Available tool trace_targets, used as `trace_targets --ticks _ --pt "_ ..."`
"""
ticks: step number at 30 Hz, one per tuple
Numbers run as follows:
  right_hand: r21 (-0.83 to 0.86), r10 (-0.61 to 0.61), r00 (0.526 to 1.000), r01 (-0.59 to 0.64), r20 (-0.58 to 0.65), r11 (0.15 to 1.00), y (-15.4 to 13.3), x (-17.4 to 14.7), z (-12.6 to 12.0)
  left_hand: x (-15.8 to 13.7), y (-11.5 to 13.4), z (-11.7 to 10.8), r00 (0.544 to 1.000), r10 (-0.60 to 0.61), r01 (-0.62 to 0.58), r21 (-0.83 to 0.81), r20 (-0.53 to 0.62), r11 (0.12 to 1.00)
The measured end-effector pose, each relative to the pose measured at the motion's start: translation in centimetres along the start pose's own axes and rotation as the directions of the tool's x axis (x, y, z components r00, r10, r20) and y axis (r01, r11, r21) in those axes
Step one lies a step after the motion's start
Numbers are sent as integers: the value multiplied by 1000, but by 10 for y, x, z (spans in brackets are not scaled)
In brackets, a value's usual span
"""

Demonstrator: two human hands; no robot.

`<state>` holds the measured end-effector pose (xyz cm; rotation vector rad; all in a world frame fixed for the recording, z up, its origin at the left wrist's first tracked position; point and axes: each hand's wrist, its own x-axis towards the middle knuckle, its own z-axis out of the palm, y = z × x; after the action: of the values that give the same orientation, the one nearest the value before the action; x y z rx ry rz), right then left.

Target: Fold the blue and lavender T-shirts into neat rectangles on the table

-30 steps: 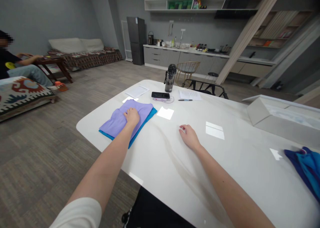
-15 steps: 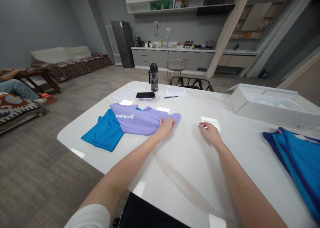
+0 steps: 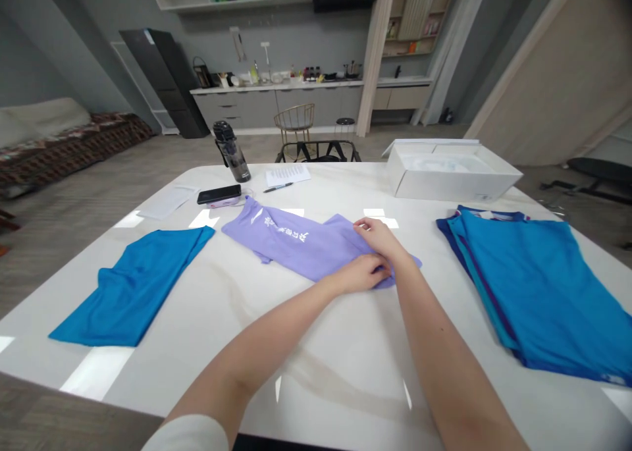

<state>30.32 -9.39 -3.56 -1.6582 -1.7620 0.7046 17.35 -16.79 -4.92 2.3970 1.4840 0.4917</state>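
Note:
A purple T-shirt (image 3: 316, 243) with white lettering lies on the white table in front of me. My left hand (image 3: 366, 272) has its fingers curled on the cloth at the shirt's near right edge. Just beyond it, my right hand (image 3: 379, 236) pinches the fabric near the upper right part; the two hands are close together, and the right wrist covers part of the shirt's right end. To the left, apart from the purple one, lies a folded blue garment (image 3: 143, 283). On the right is a stack of blue garments (image 3: 538, 286).
Toward the back of the white table (image 3: 237, 359) are a water bottle (image 3: 233, 153), a phone (image 3: 219, 194), a pen (image 3: 278, 187) and paper sheets (image 3: 289, 174). An open white box (image 3: 444, 181) stands at the back right. Chairs stand beyond the far edge.
The purple shirt has come off the blue garment and shifted right, in my left hand. My right hand, free before, now grips the shirt too. The view has turned right.

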Motion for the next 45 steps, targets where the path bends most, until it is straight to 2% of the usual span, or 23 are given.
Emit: trace_targets --ticks 1,2,3,5,6,8,10,12,13,15,17,19,21,23,25,28,31,33,37,39,41,43,45 --pt "-14 5 1000 -5 31 1000 2 0 3 0 -8 -5 990 122 -117 -64 77 991" --pt "-27 11 998 -9 63 1000 4 0 6 -1 -20 -12 983 155 -146 -96 96 985" --pt "-42 18 995 -14 95 999 5 -1 9 -2 -35 -20 994 92 -88 -73 61 993" --pt "-85 31 988 -18 153 996 5 -2 14 -5 -69 -38 991 -114 116 27 -66 993" --pt "-116 38 984 -18 172 993 4 -3 16 -7 -88 -46 973 -195 204 62 -126 977" --pt "-196 54 979 -15 195 980 0 -5 18 -11 -122 -58 873 -402 458 182 -278 870" --pt "-286 64 973 3 223 958 -6 -8 17 -13 -149 -63 790 -557 606 185 -258 774" --pt "-369 86 957 22 275 929 -15 -11 14 -11 -166 -61 759 -629 650 167 -168 741" --pt "-397 117 942 18 314 918 -20 -13 13 -9 -171 -59 766 -629 642 166 -130 748" --pt "-419 224 883 -36 411 907 -31 -18 11 -2 -175 -54 813 -575 581 187 -90 793" --pt "-419 357 774 -132 523 899 -43 -24 11 7 -175 -49 872 -487 487 209 -56 848" --pt "-423 436 655 -191 617 886 -54 -30 14 18 -175 -46 922 -388 379 217 1 900" --pt "-434 458 561 -186 689 881 -65 -37 21 31 -175 -45 957 -283 264 216 62 940" --pt "-454 462 493 -145 737 879 -76 -44 29 44 -174 -45 977 -180 154 209 115 966" --pt "-468 457 448 -94 768 879 -87 -51 39 55 -172 -44 984 -90 57 204 156 977" --pt "-447 417 414 -28 809 894 -104 -62 53 65 -166 -42 979 37 -77 190 202 979" --pt "-414 391 365 -18 845 910 -116 -72 62 69 -157 -39 964 141 -178 155 223 972" --pt "-381 367 315 -19 875 924 -120 -76 64 69 -152 -36 969 146 -177 143 199 974" --pt "-330 325 221 -13 920 944 -117 -77 62 67 -145 -29 996 -28 16 131 88 991" --pt "-324 320 220 -22 921 946 -111 -73 57 65 -143 -28 995 -76 69 106 67 992" --pt "-306 306 266 -44 914 951 -105 -67 48 61 -140 -29 996 -73 69 75 50 995" --pt "-261 267 371 -68 889 963 -96 -58 36 54 -134 -32 998 -59 59 51 0 997" --pt "-225 230 516 -73 825 972 -86 -47 22 46 -125 -35 997 -26 30 57 -69 998"
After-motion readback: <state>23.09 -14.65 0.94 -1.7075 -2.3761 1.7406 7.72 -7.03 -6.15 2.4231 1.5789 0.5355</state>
